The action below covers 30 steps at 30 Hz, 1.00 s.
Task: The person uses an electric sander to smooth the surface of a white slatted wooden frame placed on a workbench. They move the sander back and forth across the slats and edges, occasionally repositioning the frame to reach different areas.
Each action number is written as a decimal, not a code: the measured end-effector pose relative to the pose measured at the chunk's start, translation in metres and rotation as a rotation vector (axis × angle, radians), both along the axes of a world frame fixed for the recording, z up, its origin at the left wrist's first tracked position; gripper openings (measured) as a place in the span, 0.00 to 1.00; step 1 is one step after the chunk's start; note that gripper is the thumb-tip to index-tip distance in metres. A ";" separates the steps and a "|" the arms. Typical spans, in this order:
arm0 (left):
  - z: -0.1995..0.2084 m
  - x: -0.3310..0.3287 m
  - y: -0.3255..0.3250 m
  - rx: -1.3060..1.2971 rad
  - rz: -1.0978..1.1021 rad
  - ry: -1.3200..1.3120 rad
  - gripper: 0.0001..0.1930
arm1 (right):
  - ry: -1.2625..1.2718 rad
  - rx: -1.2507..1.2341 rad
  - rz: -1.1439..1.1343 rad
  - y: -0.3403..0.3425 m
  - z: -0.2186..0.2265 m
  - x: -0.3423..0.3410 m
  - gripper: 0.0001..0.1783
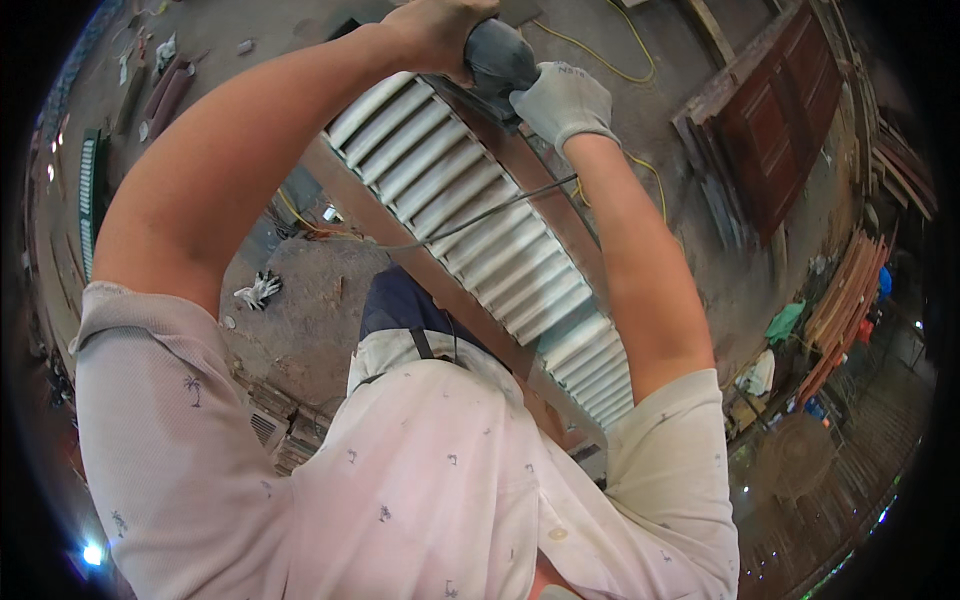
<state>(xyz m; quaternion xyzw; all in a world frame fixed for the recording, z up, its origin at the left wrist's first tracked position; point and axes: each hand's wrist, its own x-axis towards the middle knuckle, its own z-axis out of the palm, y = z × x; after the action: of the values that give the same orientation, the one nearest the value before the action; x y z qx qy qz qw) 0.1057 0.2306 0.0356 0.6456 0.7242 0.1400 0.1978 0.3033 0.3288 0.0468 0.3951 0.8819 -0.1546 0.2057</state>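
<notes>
My left hand (440, 30), bare, grips the rear of a grey power sander (500, 58) at the top of the view. My right hand (565, 100), in a pale work glove, holds the tool's front from the right side. The tool rests on the far end of a louvred shutter panel (480, 220) with white slats in a brown wooden frame, which runs diagonally from top left to lower right. A dark cable (490, 212) trails from the tool across the slats toward my body. Both arms are stretched forward over the panel.
Brown panelled doors (790, 120) lean at the upper right. Stacked wooden planks (845, 310) lie at the right edge. A yellow cord (615, 55) snakes over the dusty concrete floor. A white glove (258, 290) lies on the floor to the left, near another slatted panel (88, 200).
</notes>
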 end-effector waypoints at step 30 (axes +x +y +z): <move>-0.028 0.396 -0.016 0.023 -0.348 -0.213 0.33 | -0.151 0.091 -0.306 -0.068 -0.004 0.415 0.21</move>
<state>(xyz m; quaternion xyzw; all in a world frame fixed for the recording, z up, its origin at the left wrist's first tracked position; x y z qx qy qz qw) 0.5013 0.2148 0.0074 0.7447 0.5752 0.1795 0.2870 0.7179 0.2606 0.0426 0.5443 0.7994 -0.1138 0.2272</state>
